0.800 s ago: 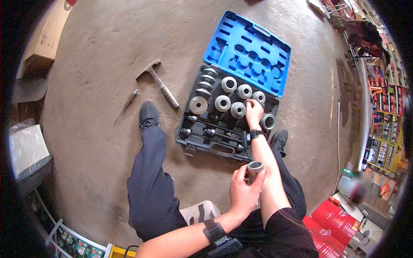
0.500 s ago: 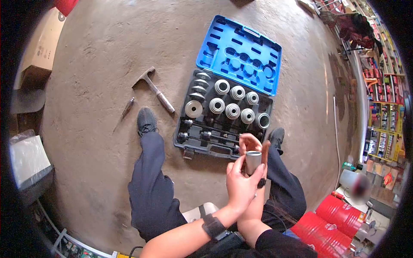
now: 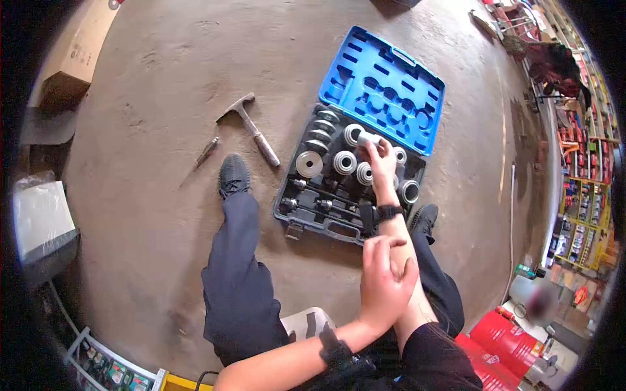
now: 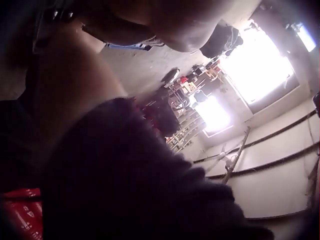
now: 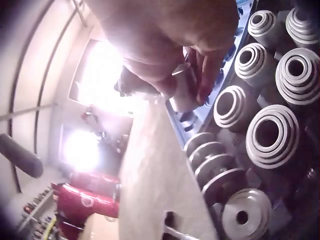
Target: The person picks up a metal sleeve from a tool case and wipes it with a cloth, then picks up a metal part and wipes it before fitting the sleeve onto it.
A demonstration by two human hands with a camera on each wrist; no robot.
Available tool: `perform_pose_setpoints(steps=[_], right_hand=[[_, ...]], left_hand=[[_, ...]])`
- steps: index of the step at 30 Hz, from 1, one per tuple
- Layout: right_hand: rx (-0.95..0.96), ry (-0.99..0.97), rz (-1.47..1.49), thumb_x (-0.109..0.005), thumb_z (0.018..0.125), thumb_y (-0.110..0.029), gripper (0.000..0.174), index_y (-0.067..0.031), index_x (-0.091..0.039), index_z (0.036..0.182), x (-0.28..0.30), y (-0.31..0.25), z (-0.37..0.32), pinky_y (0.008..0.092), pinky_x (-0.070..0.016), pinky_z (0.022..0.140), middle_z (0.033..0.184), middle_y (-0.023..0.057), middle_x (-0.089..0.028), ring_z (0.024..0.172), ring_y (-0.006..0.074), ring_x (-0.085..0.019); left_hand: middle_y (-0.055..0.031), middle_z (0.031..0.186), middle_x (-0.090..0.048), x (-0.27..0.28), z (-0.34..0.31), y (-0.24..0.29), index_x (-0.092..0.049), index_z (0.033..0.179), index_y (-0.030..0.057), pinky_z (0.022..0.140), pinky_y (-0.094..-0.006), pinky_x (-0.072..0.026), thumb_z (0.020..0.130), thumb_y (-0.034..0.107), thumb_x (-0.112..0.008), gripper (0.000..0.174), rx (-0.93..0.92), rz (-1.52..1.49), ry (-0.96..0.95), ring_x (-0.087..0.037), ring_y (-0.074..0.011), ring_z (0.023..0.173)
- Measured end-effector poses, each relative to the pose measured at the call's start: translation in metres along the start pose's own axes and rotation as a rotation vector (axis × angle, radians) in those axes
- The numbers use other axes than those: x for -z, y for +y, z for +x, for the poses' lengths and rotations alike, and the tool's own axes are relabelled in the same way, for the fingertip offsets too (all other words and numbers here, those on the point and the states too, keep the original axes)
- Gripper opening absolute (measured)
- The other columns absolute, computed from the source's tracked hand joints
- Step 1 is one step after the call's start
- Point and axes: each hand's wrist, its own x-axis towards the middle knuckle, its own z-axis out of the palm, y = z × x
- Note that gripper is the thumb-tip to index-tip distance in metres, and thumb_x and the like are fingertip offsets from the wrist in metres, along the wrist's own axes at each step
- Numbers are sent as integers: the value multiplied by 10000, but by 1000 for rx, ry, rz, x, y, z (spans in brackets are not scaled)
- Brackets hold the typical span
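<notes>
Right hand (image 3: 385,168): pinching a metal cylinder (image 5: 183,95) between thumb and fingers, over the upper row of cups (image 3: 353,135) in the open case (image 3: 317,225). Left hand (image 3: 386,283): nearer the body, fingers loosely curled, thumb apart. Hammer (image 3: 261,141) on floor, left of case.

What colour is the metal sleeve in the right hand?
The metal sleeve is silver-grey; it shows best in the right wrist view.

Case (image 3: 358,68): 1 | held sleeve (image 3: 370,139): 1 | ring stacks (image 5: 284,142): 6, perhaps more | upright discs (image 3: 319,135): 4 | hammer (image 3: 252,126): 1
</notes>
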Motion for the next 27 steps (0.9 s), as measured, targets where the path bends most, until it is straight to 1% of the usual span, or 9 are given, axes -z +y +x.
perform_pose_setpoints(steps=[5,7,9,15,17,18,20,23,27], right_hand=[[329,199,-794,-763,745,-166,493,-59,-580,1190,-30,18,26,358,-495,822,1046,132,-652,909,258,-638],[249,167,-864,-754,745,-163,494,-91,-578,1201,-32,24,28,383,-483,839,1040,150,-647,942,298,-623],[261,124,-1021,-741,760,-158,479,-99,-572,1204,-31,28,29,396,-476,849,1037,154,-639,982,303,-608],[350,84,-999,-755,735,-131,646,-25,-466,1302,-29,35,41,401,-473,864,1139,178,-600,978,307,-605],[272,192,-965,-746,741,-122,623,-24,-467,1289,-27,43,39,385,-496,818,1115,174,-608,897,284,-633],[274,202,-917,-739,748,-118,582,-21,-481,1260,-23,48,35,375,-503,793,1096,171,-613,856,273,-639],[278,232,-879,-713,766,-100,443,-16,-528,1161,-15,54,14,354,-509,753,1049,164,-625,793,254,-644],[386,220,-817,-634,827,-79,151,-29,-617,968,-13,37,-44,340,-499,743,876,133,-651,814,249,-642],[301,141,-771,-637,834,-84,86,-39,-652,905,2,53,-115,285,-485,618,758,97,-647,634,158,-605]], left_hand=[[-82,1038,-460,3,-5,2,-547,1065,24,556,-241,-395,761,-2,-620,314,177,-39,2,-412,-85,572],[-129,1047,-475,7,0,11,-539,1054,67,688,-370,-486,778,82,-625,289,197,17,-46,-553,-271,728],[-129,1050,-470,6,1,8,-537,1050,63,691,-370,-486,779,81,-622,284,165,6,-28,-555,-265,725],[-131,1041,-469,9,-6,-1,-536,1035,49,692,-375,-486,777,72,-620,272,128,77,-25,-561,-264,734],[-83,1018,-457,11,-3,6,-558,999,23,572,-247,-408,768,0,-590,234,194,-52,-10,-417,-87,579],[-83,1018,-457,11,-3,7,-558,999,23,572,-247,-408,768,0,-590,234,190,-54,-14,-417,-87,579],[-141,1041,-488,11,-3,9,-543,1011,36,741,-390,-478,775,59,-610,247,255,-16,-81,-558,-307,867],[-146,998,-512,1,-7,-2,-552,981,27,785,-383,-464,766,58,-615,226,151,1,-58,-543,-294,901],[-117,983,-497,-7,-9,-7,-577,949,12,696,-311,-464,770,50,-602,185,59,59,-85,-528,-207,773]])
